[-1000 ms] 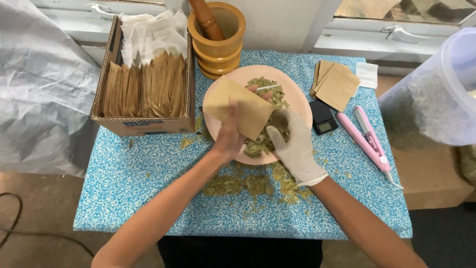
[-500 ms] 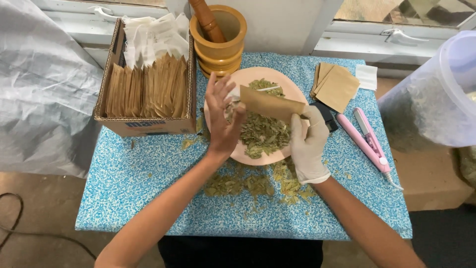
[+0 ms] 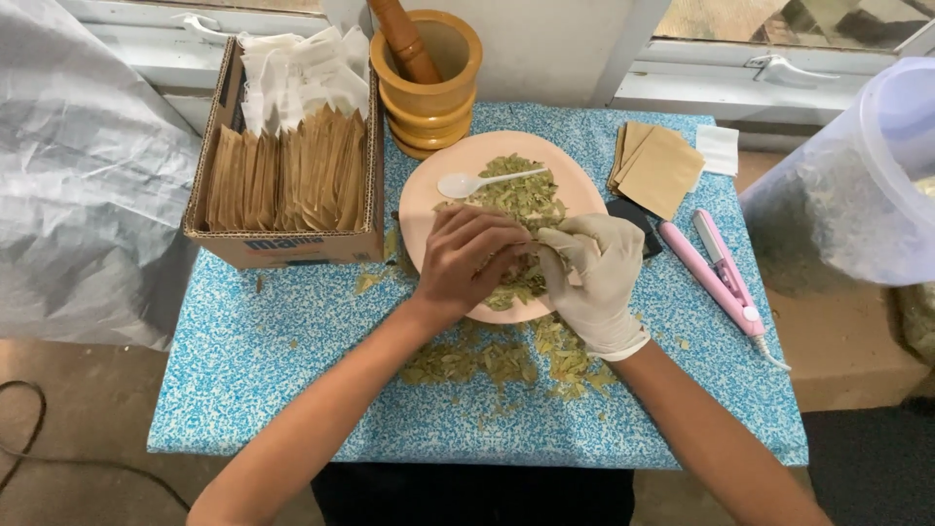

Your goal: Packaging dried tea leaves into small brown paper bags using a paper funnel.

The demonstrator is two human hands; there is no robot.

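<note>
My bare left hand (image 3: pixel 467 261) and my gloved right hand (image 3: pixel 596 273) meet over the near side of a pink plate (image 3: pixel 433 209) heaped with dried green leaves (image 3: pixel 516 195). Both hands' fingers are curled together. A thin brown edge of the paper pouch (image 3: pixel 539 247) shows between them; the rest of it is hidden by the hands. A white plastic spoon (image 3: pixel 467 182) lies on the leaves at the far side of the plate, apart from both hands.
A cardboard box (image 3: pixel 282 244) of brown and white pouches stands at left. A wooden mortar with pestle (image 3: pixel 429 73) is behind the plate. Brown pouches (image 3: pixel 662 168), a small black scale (image 3: pixel 638 216) and a pink sealer (image 3: pixel 716 268) lie right. Crumbled leaves (image 3: pixel 497 362) litter the blue cloth.
The pouch went from my left hand to my right, then dropped low over the leaves. My left hand, open half a second ago, has closed against the right hand. The spoon now shows fully.
</note>
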